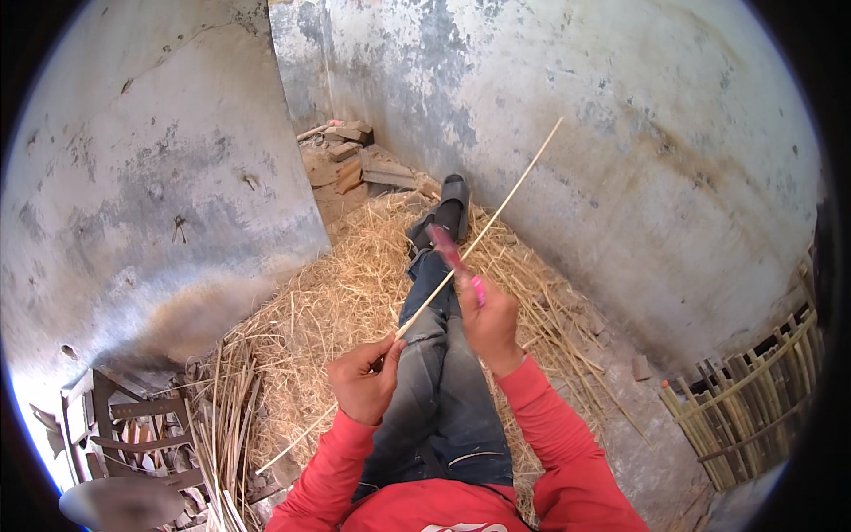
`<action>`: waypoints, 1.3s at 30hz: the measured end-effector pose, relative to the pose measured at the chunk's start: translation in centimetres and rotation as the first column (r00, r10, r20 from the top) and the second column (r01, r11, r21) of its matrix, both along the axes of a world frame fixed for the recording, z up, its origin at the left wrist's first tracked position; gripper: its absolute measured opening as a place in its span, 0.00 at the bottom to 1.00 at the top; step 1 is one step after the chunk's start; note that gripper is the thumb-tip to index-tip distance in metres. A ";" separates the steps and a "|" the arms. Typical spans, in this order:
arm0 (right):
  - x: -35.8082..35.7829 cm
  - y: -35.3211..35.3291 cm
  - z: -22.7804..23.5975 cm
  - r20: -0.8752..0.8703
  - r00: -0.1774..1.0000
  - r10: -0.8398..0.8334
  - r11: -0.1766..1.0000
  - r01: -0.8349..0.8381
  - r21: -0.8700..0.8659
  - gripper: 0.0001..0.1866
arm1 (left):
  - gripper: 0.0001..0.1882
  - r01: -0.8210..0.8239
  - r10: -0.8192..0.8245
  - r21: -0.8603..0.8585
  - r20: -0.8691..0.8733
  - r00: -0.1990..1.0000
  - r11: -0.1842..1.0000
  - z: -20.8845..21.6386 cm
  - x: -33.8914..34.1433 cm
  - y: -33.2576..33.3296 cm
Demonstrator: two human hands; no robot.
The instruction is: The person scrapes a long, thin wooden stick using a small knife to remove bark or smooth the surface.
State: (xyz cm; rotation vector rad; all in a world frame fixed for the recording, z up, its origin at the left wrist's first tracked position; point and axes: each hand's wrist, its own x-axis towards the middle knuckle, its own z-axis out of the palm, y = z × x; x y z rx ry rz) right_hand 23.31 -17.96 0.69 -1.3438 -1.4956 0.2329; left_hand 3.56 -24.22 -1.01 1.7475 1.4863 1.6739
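Observation:
A long, thin bamboo strip (pixel 519 186) runs slantwise across my legs, from low on the left up to the far right. My left hand (pixel 362 381) pinches it between thumb and fingers above my thigh. In my closed right hand (pixel 493 326) is a knife (pixel 446 248) with a bright pink handle. Its reddish-brown blade, smeared by motion, crosses the strip or lies right beside it; whether they touch I cannot tell. The lower end of the strip passes behind my left hand and sleeve and comes out near the floor.
Pale shavings (pixel 332 306) cover the floor around my outstretched legs (pixel 425 372). Bundled strips (pixel 226 426) lie at left beside a wooden chair frame (pixel 142 443). More strips (pixel 585 381) lie at right, near a slatted bamboo panel (pixel 749 399). Bricks and boards (pixel 355 155) sit by the wall (pixel 603 80).

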 end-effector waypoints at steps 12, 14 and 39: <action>5.5 4.7 2.5 0.019 0.993 -0.119 0.978 0.114 0.175 0.20 | 0.08 -0.004 0.005 0.070 -0.015 1.000 0.998 -2.2 -3.2 -1.3; 5.5 4.6 3.2 0.005 0.991 -0.135 0.975 0.131 0.180 0.19 | 0.09 -0.002 0.005 0.099 -0.029 1.000 0.995 -2.5 -3.6 -1.2; 3.5 3.5 3.0 -0.027 0.974 -0.225 0.936 0.224 0.273 0.21 | 0.09 -0.001 0.004 0.154 -0.025 1.000 0.988 -2.3 -2.4 -1.2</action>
